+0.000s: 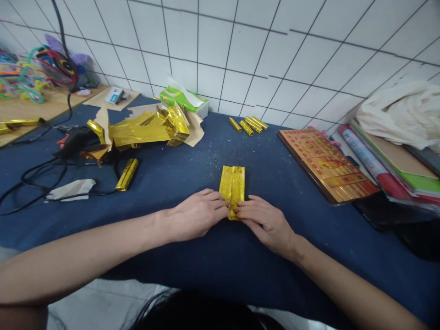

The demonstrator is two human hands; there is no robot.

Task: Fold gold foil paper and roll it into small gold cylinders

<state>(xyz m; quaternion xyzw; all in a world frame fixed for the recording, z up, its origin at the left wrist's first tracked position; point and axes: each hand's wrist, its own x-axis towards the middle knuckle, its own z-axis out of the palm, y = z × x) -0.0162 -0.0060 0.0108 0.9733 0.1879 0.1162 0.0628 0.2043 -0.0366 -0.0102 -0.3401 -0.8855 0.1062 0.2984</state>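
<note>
A small folded piece of gold foil paper (233, 183) lies on the blue tablecloth in front of me, its two side flaps meeting near a seam down the middle. My left hand (202, 211) has its fingers together on the paper's lower left edge. On the lower right edge, the bent fingers of my right hand (266, 222) press and grip the sheet. Fingertips of both hands partly cover the paper's near end. Left of my hands rests a rolled gold foil tube (127, 174).
Several short gold tubes (252, 124) lie near the tiled wall. Crumpled gold foil sheets (144, 130), a black glue gun (80, 137) and its looping cord (27, 176) occupy the left. A green tissue pack (184, 98) stands behind. On the right are gold-orange printed sheets (328, 162) and stacked books (398, 156).
</note>
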